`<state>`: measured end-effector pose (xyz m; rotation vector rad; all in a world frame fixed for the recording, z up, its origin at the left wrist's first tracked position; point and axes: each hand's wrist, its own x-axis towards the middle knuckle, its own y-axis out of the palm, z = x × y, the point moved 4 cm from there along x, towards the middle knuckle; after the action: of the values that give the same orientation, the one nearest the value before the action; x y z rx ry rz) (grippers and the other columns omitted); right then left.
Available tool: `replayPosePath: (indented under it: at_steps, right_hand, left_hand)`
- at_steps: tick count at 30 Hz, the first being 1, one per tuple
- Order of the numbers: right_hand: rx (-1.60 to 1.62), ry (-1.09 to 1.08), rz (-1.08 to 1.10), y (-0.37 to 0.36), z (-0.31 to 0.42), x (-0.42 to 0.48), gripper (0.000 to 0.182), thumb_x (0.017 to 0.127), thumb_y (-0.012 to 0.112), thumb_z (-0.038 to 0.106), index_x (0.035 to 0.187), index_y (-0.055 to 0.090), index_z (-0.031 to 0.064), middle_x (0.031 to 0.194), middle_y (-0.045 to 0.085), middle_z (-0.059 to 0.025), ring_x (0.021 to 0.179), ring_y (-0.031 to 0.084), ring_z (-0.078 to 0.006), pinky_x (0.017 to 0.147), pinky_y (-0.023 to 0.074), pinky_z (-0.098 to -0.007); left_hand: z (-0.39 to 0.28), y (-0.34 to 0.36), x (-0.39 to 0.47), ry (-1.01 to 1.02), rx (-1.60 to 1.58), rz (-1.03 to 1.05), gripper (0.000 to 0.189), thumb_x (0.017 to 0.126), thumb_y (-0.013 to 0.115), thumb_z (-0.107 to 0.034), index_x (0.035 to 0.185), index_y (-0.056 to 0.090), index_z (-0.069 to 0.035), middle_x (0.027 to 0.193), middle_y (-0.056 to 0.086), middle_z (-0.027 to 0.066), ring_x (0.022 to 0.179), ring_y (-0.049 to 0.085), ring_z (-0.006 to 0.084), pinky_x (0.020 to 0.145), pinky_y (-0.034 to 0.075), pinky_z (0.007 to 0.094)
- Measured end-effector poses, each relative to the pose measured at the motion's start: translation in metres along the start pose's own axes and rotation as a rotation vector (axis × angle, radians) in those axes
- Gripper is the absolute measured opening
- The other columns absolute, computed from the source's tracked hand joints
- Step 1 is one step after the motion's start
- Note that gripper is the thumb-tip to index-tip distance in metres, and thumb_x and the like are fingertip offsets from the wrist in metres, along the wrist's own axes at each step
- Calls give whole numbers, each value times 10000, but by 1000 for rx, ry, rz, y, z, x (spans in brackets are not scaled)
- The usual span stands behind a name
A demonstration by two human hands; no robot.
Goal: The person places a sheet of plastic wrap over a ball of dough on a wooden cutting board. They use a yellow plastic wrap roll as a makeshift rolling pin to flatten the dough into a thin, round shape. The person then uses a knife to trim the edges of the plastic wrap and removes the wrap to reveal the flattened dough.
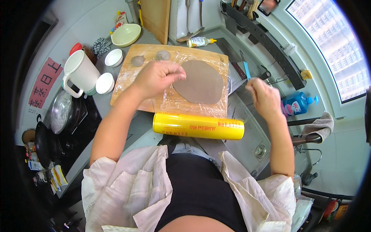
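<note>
My left hand (161, 76) hovers over the wooden board (130, 84), its thumb and fingertips near the left edge of a flat round grey-brown dough sheet (201, 82). Whether it pinches anything is unclear. Clear plastic wrap (194, 108) lies around the sheet and runs to a yellow roll of cling film (198, 126) at the board's near edge. Two small dough lumps, one left (138, 60) and one right (163, 55), sit at the back. My right hand (264, 97), blurred with curled fingers, is over the sink's side, at the end of a blue-handled knife (246, 69); a grip on it cannot be confirmed.
Two white bowls (113, 57) (105, 83), a white jug (80, 69) and a lidded pan (61, 111) stand left. Behind the board are a pale green dish (126, 34) and a squeeze bottle (200, 42). The sink (246, 130) and a blue soap bottle (297, 103) are right.
</note>
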<state>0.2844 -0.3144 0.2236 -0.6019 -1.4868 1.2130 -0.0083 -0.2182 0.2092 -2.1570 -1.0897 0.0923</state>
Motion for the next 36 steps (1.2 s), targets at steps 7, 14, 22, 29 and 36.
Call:
replayPosePath:
  at_steps: [7,14,22,29,36]
  right_hand:
    - [-116,-61,-102,-40,-2,48,129,945,547,267,973,536,141,820,645,-63,695,641,-290,550,497,-374]
    - [-172,-94,-221,-61,-11,92,153,957,531,299,1003,518,154,843,650,-63,722,635,-308,572,490,-396]
    - [-155,92,-45,13,-67,136,208,979,469,364,1018,515,165,889,663,-68,812,638,-319,658,500,-431]
    - [-61,199,191,123,-117,160,208,972,482,352,1014,513,151,901,670,-85,816,640,-340,660,503,-450]
    - [26,254,426,220,-144,140,129,940,495,238,1021,495,138,909,678,-92,856,658,-311,654,496,-439]
  left_hand:
    - [-25,-47,38,91,26,-94,149,893,638,-148,931,689,-14,804,688,43,758,609,96,706,484,257]
    - [-20,-94,83,153,49,-79,139,915,630,-127,919,674,5,874,669,3,865,593,77,800,460,232]
    - [42,-64,138,74,325,-137,177,917,623,-184,952,662,-15,800,644,21,755,575,91,679,456,251]
    - [136,-17,169,249,646,-134,131,916,559,-266,914,636,-160,877,660,33,784,630,282,633,496,391]
    - [212,40,170,151,735,-10,88,873,574,-233,920,622,-175,849,630,27,795,636,264,618,504,396]
